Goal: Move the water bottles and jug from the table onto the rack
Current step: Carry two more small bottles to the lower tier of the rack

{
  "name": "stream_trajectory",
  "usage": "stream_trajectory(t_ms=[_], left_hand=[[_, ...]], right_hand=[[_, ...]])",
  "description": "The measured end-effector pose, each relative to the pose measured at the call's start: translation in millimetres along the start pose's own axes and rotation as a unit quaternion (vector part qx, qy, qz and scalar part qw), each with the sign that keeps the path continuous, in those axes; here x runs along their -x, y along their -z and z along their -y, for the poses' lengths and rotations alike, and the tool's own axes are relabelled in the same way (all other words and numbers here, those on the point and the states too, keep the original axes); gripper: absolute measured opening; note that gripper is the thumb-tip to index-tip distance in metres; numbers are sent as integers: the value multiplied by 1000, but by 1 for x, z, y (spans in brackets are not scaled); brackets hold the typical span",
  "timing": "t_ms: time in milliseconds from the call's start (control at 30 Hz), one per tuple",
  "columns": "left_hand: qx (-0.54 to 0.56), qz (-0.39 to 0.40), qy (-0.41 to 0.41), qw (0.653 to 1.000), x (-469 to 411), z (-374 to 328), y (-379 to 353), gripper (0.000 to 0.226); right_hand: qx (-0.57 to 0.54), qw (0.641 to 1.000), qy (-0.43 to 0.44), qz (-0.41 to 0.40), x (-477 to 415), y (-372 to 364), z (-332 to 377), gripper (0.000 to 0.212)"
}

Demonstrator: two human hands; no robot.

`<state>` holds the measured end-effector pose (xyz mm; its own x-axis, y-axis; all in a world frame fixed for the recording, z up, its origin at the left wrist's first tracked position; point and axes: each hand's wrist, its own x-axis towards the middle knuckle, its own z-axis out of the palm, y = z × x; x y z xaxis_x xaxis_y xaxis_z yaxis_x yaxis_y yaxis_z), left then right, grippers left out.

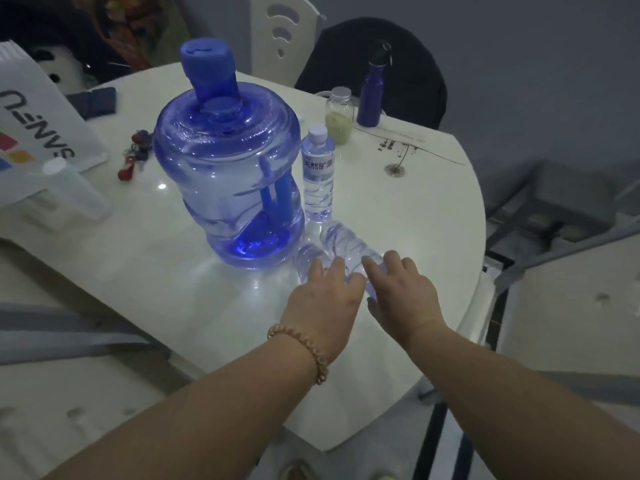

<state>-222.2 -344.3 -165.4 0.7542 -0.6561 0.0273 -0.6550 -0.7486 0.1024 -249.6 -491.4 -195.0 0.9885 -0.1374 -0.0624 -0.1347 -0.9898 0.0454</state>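
Water bottles point(346, 244) — two lying on the surface point(173, 271) just beside the jug point(228, 174) — are within easy reach: left hand point(325, 292) and right hand point(401, 289) drape loose, unclosed fingers over them, likely steadying them before gripping.

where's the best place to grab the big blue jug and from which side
Take the blue vertical handle recessed in the side of the jug, coming from the right, where it faces. The jug stands upright and its body looks too wide to wrap. The upright bottle crowds that side, so probably clear it first.
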Motion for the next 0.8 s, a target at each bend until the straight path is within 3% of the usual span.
stream_trajectory(t_ms=[167, 467, 667, 800], left_hand=[[24, 57, 36, 997, 21, -20, -39, 46], [55, -22, 49, 997, 36, -28, -78, 44], [58, -23, 109, 992, 24, -34, -85, 31], [64, -10, 168, 984, 15, -27, -86, 62]], right_hand=[[-50, 998, -39, 17, 27, -43, 1, 69], [-63, 997, -50, -9, 39, -60, 6, 66], [-63, 995, 19, -78, 27, -58, 8, 61], [-80, 996, 40, -1, 17, -61, 1, 74]])
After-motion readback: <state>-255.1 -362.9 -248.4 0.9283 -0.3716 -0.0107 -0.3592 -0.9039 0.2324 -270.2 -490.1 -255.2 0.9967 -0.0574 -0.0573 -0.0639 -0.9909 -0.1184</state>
